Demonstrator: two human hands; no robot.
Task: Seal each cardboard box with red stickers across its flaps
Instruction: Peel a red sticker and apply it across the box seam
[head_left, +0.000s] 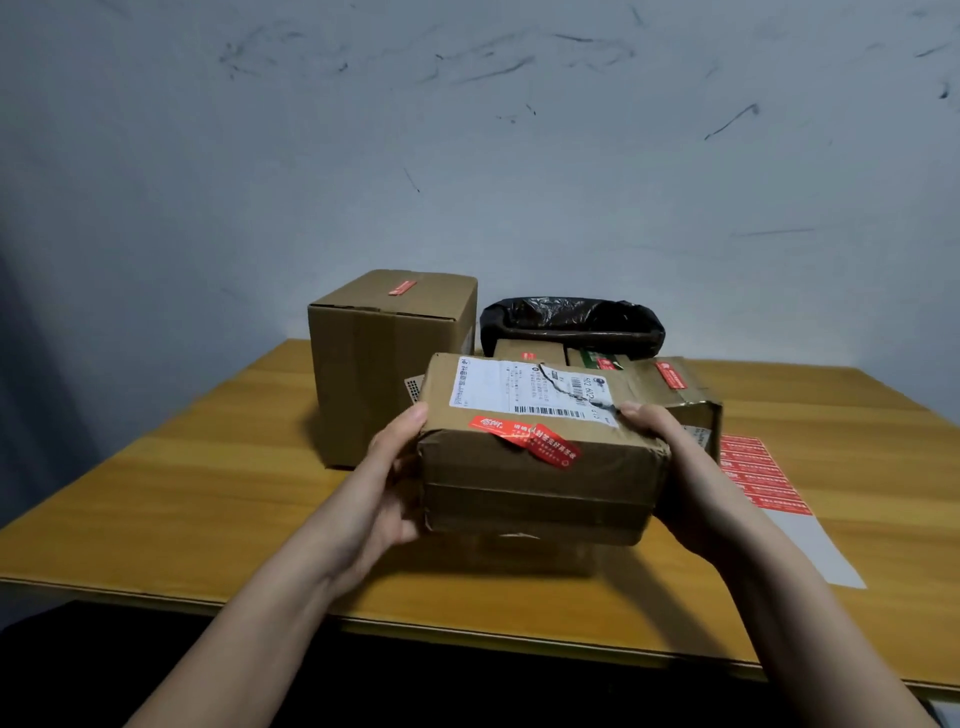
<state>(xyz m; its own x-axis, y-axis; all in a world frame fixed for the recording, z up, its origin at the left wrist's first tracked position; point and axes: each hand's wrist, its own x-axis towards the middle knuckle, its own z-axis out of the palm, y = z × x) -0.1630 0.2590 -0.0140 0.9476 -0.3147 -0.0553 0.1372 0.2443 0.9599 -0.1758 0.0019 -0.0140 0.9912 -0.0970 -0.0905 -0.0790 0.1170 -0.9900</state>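
The left hand (392, 486) grips the left end of the cardboard box (540, 457) at the centre of the frame, thumb on the top edge and fingers curled under the side. The right hand (675, 478) grips the opposite end in the same manner, thumb lying on the top face near the torn shipping label (524, 387). With one hand at each end, the box is carried level above the wooden worktop (208, 467), apparently clear of it; a shadow shows beneath.

A red sticker (524, 439) runs across the near top edge of the box and folds down onto the front face, bridging the flap seam. This placement appears intended to hold the flap closed. Its right portion looks slightly lifted or wrinkled; adhesion cannot be confirmed.

The tall box (384, 364), left of centre, stands upright and carries its own red strip (402, 287) on the top. Further boxes behind and to the right also show red labels, the nearest being the side box (680, 395). A black bag (571, 322) sits at the rear.

The sticker sheet (763, 478) lies flat at the right of the frame, near the right hand, presumably for easy reach.

Judgement: the held box looks sealed on this edge and is probably being inspected or repositioned.
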